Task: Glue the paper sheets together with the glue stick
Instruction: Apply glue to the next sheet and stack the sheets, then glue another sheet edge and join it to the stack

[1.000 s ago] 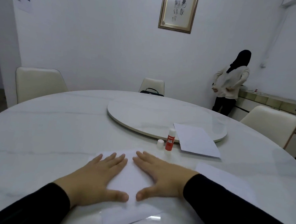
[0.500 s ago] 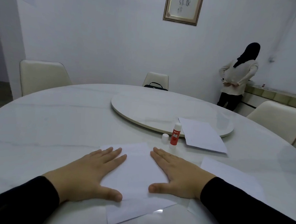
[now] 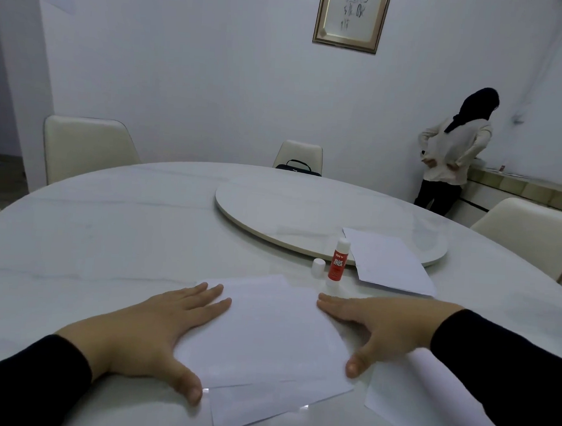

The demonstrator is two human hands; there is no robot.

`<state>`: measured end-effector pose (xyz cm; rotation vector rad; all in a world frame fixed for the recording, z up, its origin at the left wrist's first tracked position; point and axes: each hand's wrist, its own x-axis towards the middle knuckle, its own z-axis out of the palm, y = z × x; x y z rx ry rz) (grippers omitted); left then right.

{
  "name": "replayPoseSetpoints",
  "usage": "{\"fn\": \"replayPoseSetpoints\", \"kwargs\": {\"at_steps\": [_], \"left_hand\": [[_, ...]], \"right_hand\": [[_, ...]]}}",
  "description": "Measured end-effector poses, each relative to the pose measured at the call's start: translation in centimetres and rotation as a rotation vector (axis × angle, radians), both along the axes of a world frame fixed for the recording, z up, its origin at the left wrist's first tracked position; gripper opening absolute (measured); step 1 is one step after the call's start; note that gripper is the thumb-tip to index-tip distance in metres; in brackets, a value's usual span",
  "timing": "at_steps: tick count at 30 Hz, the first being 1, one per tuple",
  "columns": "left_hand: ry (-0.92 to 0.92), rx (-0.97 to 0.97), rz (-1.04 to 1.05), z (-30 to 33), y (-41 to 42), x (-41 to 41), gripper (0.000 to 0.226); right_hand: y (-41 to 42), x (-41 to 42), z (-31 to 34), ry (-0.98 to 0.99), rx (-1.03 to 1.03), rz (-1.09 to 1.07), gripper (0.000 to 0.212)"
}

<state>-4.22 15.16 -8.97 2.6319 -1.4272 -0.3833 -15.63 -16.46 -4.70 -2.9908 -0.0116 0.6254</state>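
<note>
**Head view: two flat hands on stacked paper**

Head camera looks down on a large round white table (image 3: 107,235), its raised turntable (image 3: 289,213) sitting toward the far side. Cream chairs (image 3: 86,148) stand around the rim, and a person in a light top (image 3: 451,154) stands by the far wall, back turned.

Near the front edge lie the stacked paper sheets (image 3: 265,337), the upper one skewed over the lower so that the lower one's corner sticks out toward the camera. Another sheet (image 3: 388,262) rests partly on the turntable's edge, and a further sheet (image 3: 403,395) lies under the right forearm.

The left hand (image 3: 147,336) lies palm down, fingers spread and released, covering the stack's left edge. The right hand (image 3: 384,331) is likewise flat and open at the stack's right edge, thumb on the paper, grasping nothing.

Beyond the stack stands the glue stick (image 3: 338,265), upright and uncapped, with its white cap (image 3: 318,267) just beside it on the left.
</note>
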Motion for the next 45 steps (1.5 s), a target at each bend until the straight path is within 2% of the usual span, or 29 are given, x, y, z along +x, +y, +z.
{"fn": "replayPoseSetpoints", "kwargs": {"at_steps": [4,8,10,11,13,15,17,19,22,27,29,31,34,37,39,41,43,45], "left_hand": [[-0.008,-0.025,-0.003,-0.1,-0.1,0.0,0.120],[-0.005,-0.048,0.004,-0.2,-0.1,0.1,0.121],[-0.005,-0.064,0.010,-0.3,-0.1,0.1,0.121],[-0.007,-0.072,0.012,-0.3,0.0,0.1,0.122],[-0.016,-0.086,0.014,-0.4,0.0,0.1,0.123],[-0.032,-0.091,0.011,-0.4,0.0,0.1,0.125],[-0.035,-0.101,0.017,-0.4,-0.1,-0.1,0.126],[0.019,-0.143,0.083,-0.3,0.0,-0.3,0.117],[0.143,-0.309,0.189,-0.6,0.1,-0.1,0.083],[0.174,-0.457,0.230,-0.8,0.1,0.0,0.075],[0.134,-0.453,0.230,-1.0,0.0,0.1,0.074],[0.055,-0.398,0.237,-1.3,-0.1,0.2,0.070],[-0.001,-0.348,0.241,-1.7,-0.2,0.3,0.065],[0.005,-0.354,0.250,-1.7,-0.1,0.3,0.066],[0.006,-0.367,0.257,-1.6,-0.1,0.2,0.065],[0.007,-0.368,0.260,-1.5,-0.1,0.2,0.065],[0.006,-0.364,0.266,-1.5,0.0,0.1,0.064],[0.006,-0.368,0.270,-1.5,0.0,0.0,0.064]], "right_hand": [[1.5,2.0,0.0,-0.235,0.166,-0.130,0.088],[3.4,3.8,-1.4,-0.241,0.223,-0.161,0.111],[3.6,4.5,-1.0,-0.228,0.202,-0.217,0.115],[3.6,4.7,-0.7,-0.218,0.187,-0.235,0.111],[3.8,5.0,-0.3,-0.229,0.197,-0.257,0.087],[3.8,4.9,-0.2,-0.312,0.240,-0.279,0.059],[3.6,4.7,-0.2,-0.424,0.302,-0.312,0.041],[3.3,4.1,-0.2,-0.541,0.379,-0.345,0.035],[2.9,2.7,-0.3,-0.744,0.514,-0.343,0.038],[1.8,-0.6,1.0,-0.899,0.899,-0.333,0.013],[0.6,-1.9,2.3,-1.038,1.117,-0.389,0.018],[-1.2,-3.1,3.6,-1.243,1.252,-0.516,0.016],[-4.8,-3.5,4.4,-1.468,1.258,-0.865,0.004],[-7.2,-2.4,3.4,-1.564,1.398,-1.149,0.021],[-7.5,-1.4,2.4,-1.576,1.505,-1.302,0.039],[-7.5,-0.3,1.3,-1.535,1.573,-1.358,0.050],[-7.2,0.7,0.1,-1.449,1.564,-1.356,0.049],[-6.7,1.4,-0.9,-1.328,1.459,-1.365,0.045]]}}
